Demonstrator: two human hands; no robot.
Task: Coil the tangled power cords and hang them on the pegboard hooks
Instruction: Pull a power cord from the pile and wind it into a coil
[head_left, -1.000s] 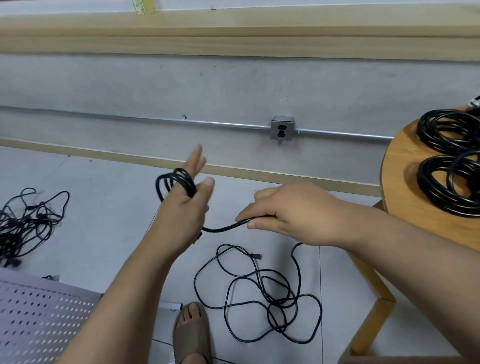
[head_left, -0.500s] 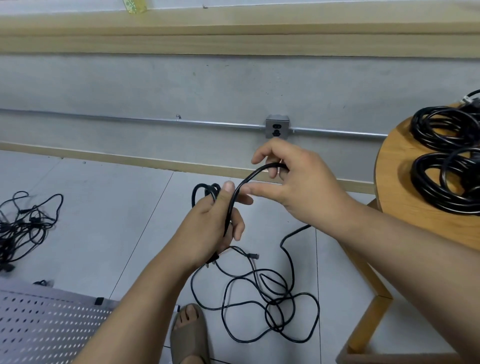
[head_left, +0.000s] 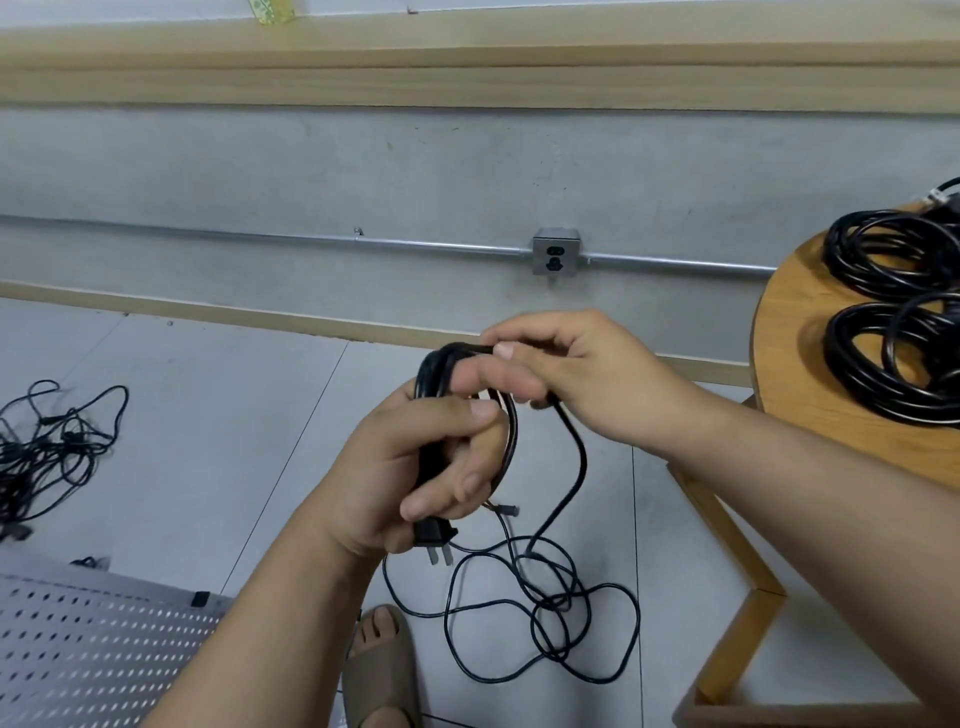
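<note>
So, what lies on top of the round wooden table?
On the round wooden table lie coiled black power cords, at least two bundles. The frame edge cuts off their right sides.

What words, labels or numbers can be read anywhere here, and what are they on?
No text here can be read.
Yellow sticker at the top edge: green marks, blurred and cut off by the frame.
White tag at the right edge: too small to read.
Outlet, plug, pegboard: no marking shows.
</note>
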